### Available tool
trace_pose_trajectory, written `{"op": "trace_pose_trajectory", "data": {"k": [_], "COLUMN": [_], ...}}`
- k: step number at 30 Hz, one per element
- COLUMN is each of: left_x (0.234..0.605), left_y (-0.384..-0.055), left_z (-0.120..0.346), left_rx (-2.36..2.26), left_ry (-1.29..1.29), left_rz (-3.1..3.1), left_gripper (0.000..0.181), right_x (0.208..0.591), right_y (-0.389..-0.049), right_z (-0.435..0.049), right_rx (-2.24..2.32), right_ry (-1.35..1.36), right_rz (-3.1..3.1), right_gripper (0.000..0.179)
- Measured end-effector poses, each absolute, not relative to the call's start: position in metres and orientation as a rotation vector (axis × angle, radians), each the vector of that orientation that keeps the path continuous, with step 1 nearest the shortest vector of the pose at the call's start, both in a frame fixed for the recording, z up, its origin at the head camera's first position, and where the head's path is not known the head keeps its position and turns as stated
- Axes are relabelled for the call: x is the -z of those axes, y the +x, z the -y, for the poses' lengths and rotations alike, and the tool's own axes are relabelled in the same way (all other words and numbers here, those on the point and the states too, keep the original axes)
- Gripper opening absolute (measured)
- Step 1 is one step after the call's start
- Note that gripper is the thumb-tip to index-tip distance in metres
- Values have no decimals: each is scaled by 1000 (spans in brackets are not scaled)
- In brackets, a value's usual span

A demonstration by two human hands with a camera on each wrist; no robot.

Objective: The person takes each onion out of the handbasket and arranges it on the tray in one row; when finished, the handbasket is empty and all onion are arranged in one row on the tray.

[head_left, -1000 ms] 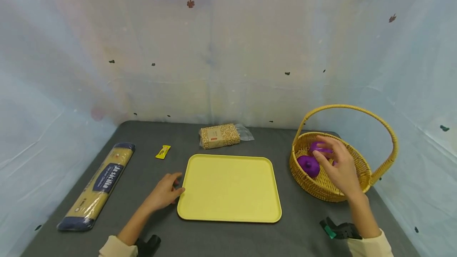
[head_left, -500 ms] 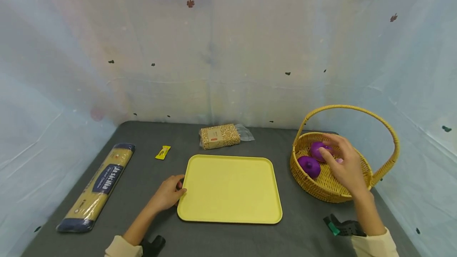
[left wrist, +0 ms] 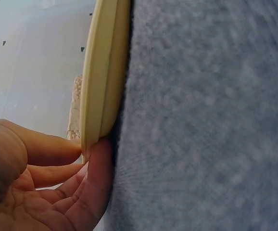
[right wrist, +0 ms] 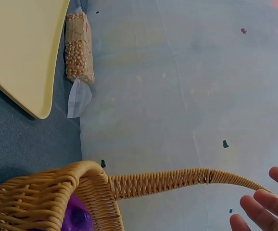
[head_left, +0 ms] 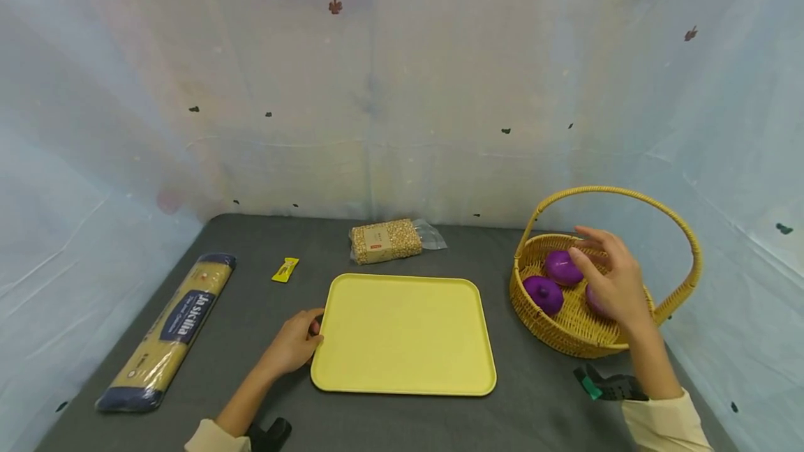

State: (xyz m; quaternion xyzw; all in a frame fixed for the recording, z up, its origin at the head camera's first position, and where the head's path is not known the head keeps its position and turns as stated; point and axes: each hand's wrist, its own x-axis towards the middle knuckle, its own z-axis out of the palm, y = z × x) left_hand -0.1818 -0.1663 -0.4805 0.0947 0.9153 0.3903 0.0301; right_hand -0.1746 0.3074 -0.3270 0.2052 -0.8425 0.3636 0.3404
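My left hand pinches the left edge of a flat yellow tray. In the left wrist view, the thumb lies on the upper side of the tray's rim and the fingers are underneath. My right hand hovers above a woven wicker basket, inside its arched handle, with thumb and fingers apart and nothing between them. Inside the basket lie round purple onion-like pieces: one at the front left, another behind it, and a third partly hidden by the hand.
A long pack of spaghetti lies at the left of the dark grey table. Behind the tray are a small yellow wrapped packet and a clear bag of corn kernels. A pale curtain hangs behind the table.
My left hand has moved right and taken the tray's edge between thumb and fingers. The right hand has shifted slightly right, uncovering more of the purple pieces.
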Motion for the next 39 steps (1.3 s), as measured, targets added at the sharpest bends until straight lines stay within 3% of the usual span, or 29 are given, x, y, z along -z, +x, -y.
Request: {"op": "trace_pose_trajectory", "data": {"k": [23, 39], "left_x": [484, 483], "left_y": [-180, -178], "left_z": [169, 168], "left_rx": [-1282, -1349], "left_ry": [297, 247], "left_rz": [-2784, -2722], "left_gripper": [46, 47], "right_x": [324, 343], "right_y": [-195, -218], "right_z": [-323, -342], "right_rx": [-969, -987], "right_ry": [400, 288], "right_rz": [2291, 2409], "right_gripper": [29, 37]}}
